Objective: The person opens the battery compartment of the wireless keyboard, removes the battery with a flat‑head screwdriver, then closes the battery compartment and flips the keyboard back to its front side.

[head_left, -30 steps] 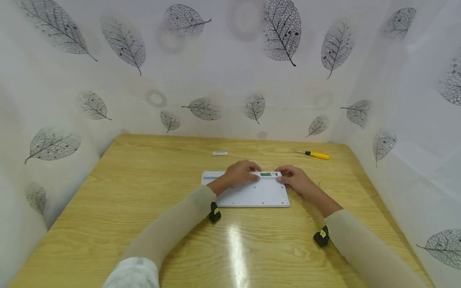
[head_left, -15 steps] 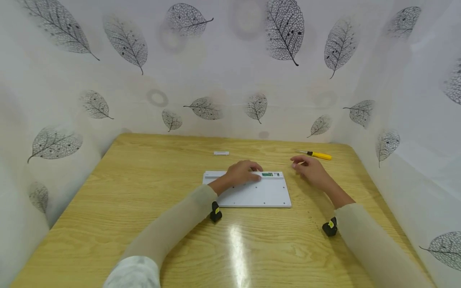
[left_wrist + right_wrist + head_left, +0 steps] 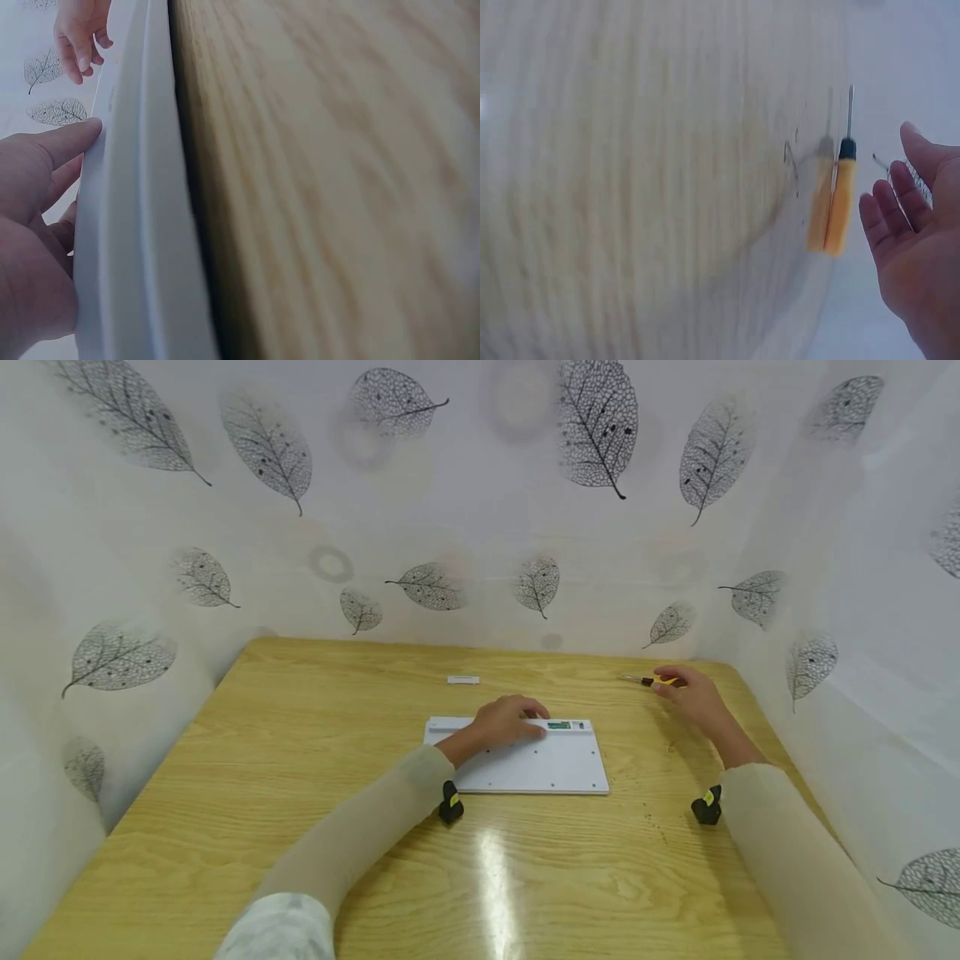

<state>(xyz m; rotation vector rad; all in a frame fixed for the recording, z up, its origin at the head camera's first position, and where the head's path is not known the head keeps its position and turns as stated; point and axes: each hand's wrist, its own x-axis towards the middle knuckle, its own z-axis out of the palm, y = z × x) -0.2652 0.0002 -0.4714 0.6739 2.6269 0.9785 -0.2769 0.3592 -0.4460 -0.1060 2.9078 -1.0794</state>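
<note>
A white keyboard (image 3: 555,768) lies underside up on the table, several small screws dotting it. A slot with a green part (image 3: 558,726) inside stands uncovered in the raised bar along its far edge. My left hand (image 3: 504,722) grips that bar, thumb on the near side and fingers over the far edge; the left wrist view shows the thumb on the keyboard's surface (image 3: 124,225). At the back right, my right hand (image 3: 693,700) hovers by a screwdriver (image 3: 647,681) with a yellow handle. In the right wrist view, its fingers are spread and apart from the screwdriver (image 3: 841,195).
A small white strip like a cover (image 3: 462,680) lies behind the keyboard. Dark specks (image 3: 654,822) are scattered on the wooden table (image 3: 337,760) right of the keyboard. A leaf-patterned curtain (image 3: 480,510) encloses the table's back and sides.
My right hand has left the keyboard's right end and moved right and back to the screwdriver. The left hand has stayed on the keyboard.
</note>
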